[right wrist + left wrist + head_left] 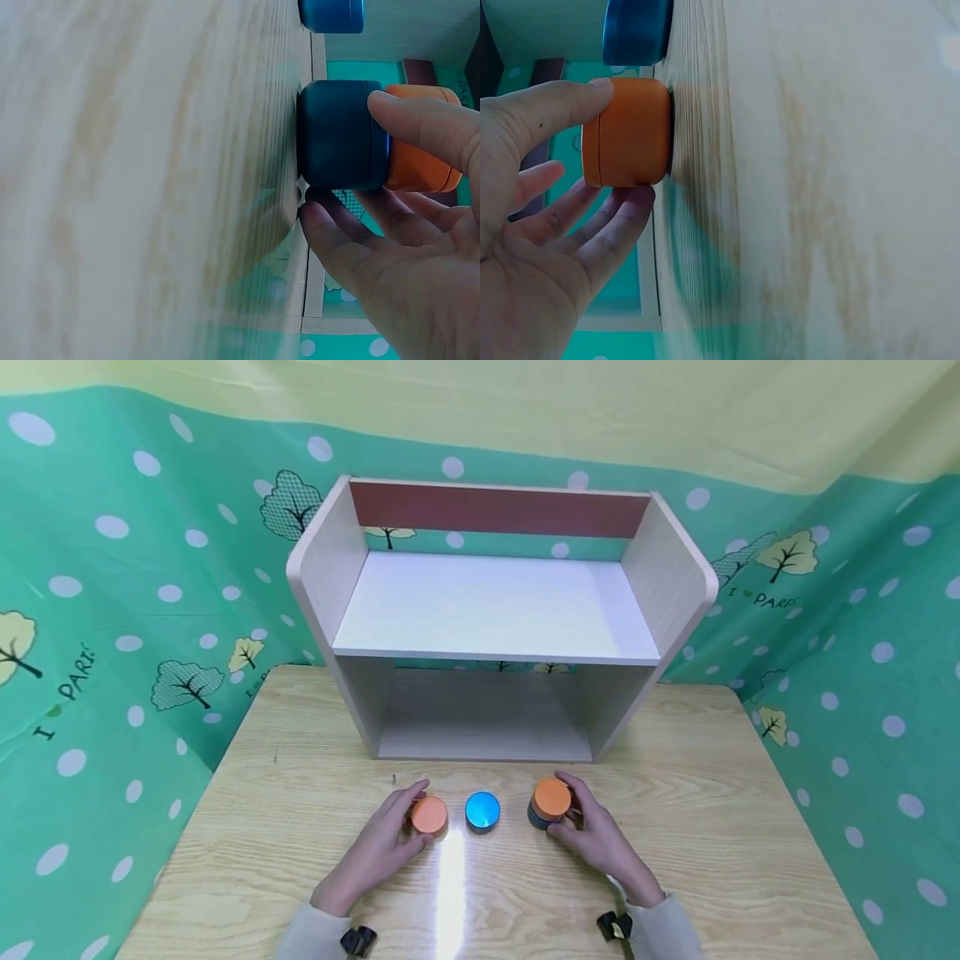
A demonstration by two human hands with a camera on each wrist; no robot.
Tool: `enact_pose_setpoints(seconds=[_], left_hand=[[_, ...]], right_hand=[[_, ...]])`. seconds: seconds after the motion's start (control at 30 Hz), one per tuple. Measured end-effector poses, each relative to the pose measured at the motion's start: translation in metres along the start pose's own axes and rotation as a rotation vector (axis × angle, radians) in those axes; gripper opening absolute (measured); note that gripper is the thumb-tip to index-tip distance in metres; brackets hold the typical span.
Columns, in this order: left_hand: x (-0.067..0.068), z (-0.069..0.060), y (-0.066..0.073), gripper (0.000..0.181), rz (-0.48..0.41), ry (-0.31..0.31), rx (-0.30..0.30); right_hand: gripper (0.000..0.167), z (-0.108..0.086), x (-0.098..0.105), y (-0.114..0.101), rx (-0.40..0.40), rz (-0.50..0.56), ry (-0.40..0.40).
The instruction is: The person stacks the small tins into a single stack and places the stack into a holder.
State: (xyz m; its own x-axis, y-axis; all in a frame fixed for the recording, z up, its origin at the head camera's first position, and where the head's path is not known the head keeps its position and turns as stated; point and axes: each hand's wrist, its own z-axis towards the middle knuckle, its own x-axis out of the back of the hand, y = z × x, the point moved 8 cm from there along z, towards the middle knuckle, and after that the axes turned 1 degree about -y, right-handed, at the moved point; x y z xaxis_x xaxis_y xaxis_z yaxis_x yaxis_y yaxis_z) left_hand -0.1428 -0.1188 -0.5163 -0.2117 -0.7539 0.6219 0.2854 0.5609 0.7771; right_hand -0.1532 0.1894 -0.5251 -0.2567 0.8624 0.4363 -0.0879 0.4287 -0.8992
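Observation:
Around an orange round tin (430, 817) on the table curls my left hand (381, 850). In the left wrist view its thumb and fingertips meet opposite sides of the orange tin (634, 133), which has a lid seam. My right hand (598, 841) holds a stack of two tins. The lower one is a dark blue tin (337, 135) standing on the table, pinched between thumb and fingers. On top of it sits another orange tin (552, 798). A bright blue tin (482, 811) stands alone between the hands, touched by neither.
Behind the tins stands a white two-level shelf (495, 610) with side panels and a dark red back strip (498, 510). The wooden table (247, 827) has a bright light reflection in front. A green dotted curtain (97, 577) surrounds the back and sides.

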Motion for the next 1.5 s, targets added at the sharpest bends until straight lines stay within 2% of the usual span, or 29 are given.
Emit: enact_pose_setpoints(seconds=[0.43,0.73,1.03,1.5], left_hand=[[0.001,0.000,0.002,0.081,-0.009,0.005,-0.012],[0.005,0.000,0.008,0.080,-0.062,0.018,-0.016],[0.009,0.005,0.014,0.079,-0.061,0.015,-0.042],[0.015,0.016,0.032,0.082,-0.090,0.016,-0.092]], right_hand=[[0.083,0.000,0.000,0.003,-0.020,0.002,0.002],[0.083,0.000,0.000,0.004,-0.022,-0.004,0.007],[0.083,-0.001,0.000,0.003,-0.009,-0.005,0.008],[0.082,-0.001,0.000,0.003,0.009,-0.014,0.005]])
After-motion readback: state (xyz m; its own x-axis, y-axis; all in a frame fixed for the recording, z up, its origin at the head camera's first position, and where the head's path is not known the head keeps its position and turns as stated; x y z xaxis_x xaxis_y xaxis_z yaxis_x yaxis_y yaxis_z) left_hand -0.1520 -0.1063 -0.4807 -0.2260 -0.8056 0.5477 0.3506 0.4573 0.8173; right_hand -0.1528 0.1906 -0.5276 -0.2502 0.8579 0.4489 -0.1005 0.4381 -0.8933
